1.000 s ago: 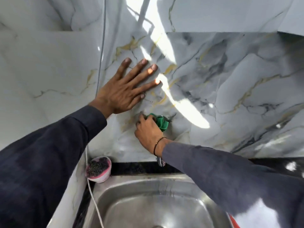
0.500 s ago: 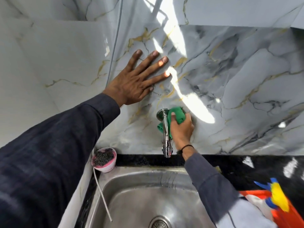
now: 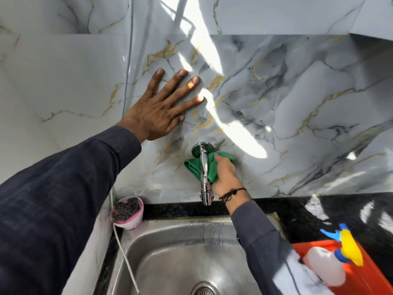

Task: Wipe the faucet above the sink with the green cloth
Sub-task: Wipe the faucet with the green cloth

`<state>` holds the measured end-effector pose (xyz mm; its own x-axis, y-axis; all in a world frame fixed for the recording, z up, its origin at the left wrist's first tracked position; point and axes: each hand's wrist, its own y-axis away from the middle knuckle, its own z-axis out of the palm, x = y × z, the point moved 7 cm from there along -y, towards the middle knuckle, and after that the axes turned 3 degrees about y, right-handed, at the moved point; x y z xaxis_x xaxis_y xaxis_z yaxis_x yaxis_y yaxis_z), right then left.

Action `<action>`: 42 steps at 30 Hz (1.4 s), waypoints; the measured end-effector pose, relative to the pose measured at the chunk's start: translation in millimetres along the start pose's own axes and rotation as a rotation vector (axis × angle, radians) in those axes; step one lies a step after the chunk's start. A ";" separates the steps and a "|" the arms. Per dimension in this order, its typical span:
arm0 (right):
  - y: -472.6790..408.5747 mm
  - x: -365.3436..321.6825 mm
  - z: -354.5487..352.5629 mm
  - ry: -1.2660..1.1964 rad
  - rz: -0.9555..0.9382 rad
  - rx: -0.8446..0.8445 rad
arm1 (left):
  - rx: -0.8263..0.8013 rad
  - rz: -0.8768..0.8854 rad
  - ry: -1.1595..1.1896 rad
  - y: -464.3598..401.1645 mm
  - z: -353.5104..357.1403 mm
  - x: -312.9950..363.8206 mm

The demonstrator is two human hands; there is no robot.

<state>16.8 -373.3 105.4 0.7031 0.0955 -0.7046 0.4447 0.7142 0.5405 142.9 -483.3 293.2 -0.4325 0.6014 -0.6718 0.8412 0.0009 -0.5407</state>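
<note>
One chrome faucet [image 3: 204, 176] on the marble wall [image 3: 297, 107], long axis vertical, spout down over the sink [image 3: 170, 262]. Right hand [image 3: 226, 175] grips the green cloth [image 3: 210, 169] against it, lower than 0.5 s ago. Left hand [image 3: 158, 111] stays flat, fingers spread.

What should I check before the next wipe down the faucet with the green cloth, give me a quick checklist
1. Green cloth in the right hand: ok, gripped.
2. Cloth touching the faucet: ok, bunched behind the spout and showing on both sides of it.
3. Left hand braced: ok, flat on the marble wall, apart from the faucet.
4. Path down to the spout tip: ok, nothing in the way.
5. Sink below: ok, the visible part of the basin holds nothing.
6. Spout's underside clean: cannot tell, hidden.
</note>
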 end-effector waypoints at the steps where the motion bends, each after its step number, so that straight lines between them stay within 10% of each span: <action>1: 4.9 -10.1 -1.7 0.116 -0.115 0.078 | 0.003 -0.001 -0.007 -0.5 -0.5 0.1; 7: 52.2 -23.9 35.9 1.308 -0.697 0.091 | 0.016 -0.009 0.008 1.0 -0.1 0.8; 12: 64.0 -29.4 32.7 1.496 -0.800 0.024 | 0.016 -0.010 0.021 0.8 -0.5 1.7; 26: 14.0 -43.5 40.7 1.213 -0.247 0.440 | 0.037 -0.006 0.029 1.1 4.3 0.8; 34: -11.9 -9.3 30.6 0.505 0.186 -0.247 | 0.008 -0.013 0.041 0.5 1.8 3.0; 38: -20.2 12.5 27.4 -0.060 0.232 -0.423 | -0.013 -0.021 0.062 1.3 0.8 2.8; 42: -16.7 14.3 29.2 -0.123 0.243 -0.467 | -0.001 -0.025 0.059 -1.4 -1.4 2.2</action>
<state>35.7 -404.1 99.7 0.8272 0.2347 -0.5106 -0.0133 0.9165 0.3998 141.3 -480.9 293.2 -0.4340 0.6470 -0.6270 0.8305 0.0175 -0.5568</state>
